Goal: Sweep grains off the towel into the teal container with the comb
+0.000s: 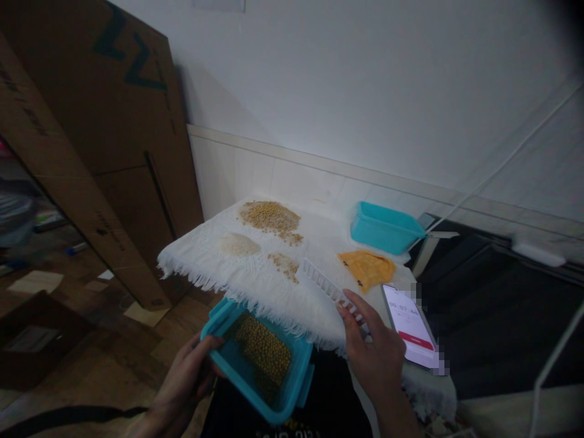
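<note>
My left hand (194, 368) grips the near-left rim of a turquoise plastic container (228, 371), thumb over the edge. It is tilted just below the table's fringed edge, with many soybeans (262, 350) inside. My right hand (374, 350) is closed on one end of a white slotted plastic strip (322, 278), whose far end points at a small scatter of soybeans (286, 267) on the white cloth (255, 286). Farther back lies a larger heap of soybeans (269, 216). A pile of white grains (238, 244), like rice, sits to the left.
A second turquoise container (387, 228) stands at the back right. In front of it lies a yellow cloth piece (367, 267). A phone (409, 325) with a lit timer rests at the right edge. A tall cardboard box (123, 140) stands left, and a wall rises behind.
</note>
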`<action>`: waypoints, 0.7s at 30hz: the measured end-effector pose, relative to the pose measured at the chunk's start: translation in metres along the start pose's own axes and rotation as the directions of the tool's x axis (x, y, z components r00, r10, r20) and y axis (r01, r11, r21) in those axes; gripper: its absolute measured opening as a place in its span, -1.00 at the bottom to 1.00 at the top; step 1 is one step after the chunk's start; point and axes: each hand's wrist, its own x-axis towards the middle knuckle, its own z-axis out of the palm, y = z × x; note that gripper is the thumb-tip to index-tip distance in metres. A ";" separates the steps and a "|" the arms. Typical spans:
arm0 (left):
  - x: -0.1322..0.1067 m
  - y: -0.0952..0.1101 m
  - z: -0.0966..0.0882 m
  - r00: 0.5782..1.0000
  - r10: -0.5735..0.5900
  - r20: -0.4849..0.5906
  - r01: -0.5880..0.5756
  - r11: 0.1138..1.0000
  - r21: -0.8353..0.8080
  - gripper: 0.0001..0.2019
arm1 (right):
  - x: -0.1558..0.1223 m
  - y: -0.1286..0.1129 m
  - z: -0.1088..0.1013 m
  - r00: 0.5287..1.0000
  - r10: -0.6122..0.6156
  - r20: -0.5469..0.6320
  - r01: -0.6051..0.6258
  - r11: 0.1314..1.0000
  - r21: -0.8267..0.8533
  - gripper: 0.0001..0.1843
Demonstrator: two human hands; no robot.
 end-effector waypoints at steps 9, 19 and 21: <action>0.000 -0.001 -0.001 1.000 0.011 -0.002 -0.011 1.000 0.010 -0.68 | 0.007 -0.002 0.011 0.999 0.013 0.035 -0.017 0.994 0.104 -0.72; 0.000 0.000 -0.001 1.000 -0.004 -0.016 0.004 1.000 0.011 -0.70 | 0.011 -0.004 0.015 0.999 -0.027 0.035 0.019 0.975 0.219 -0.79; -0.001 0.001 0.000 1.000 -0.002 -0.013 0.002 1.000 0.012 -0.71 | 0.012 -0.005 0.014 0.998 -0.043 0.037 0.032 0.968 0.250 -0.80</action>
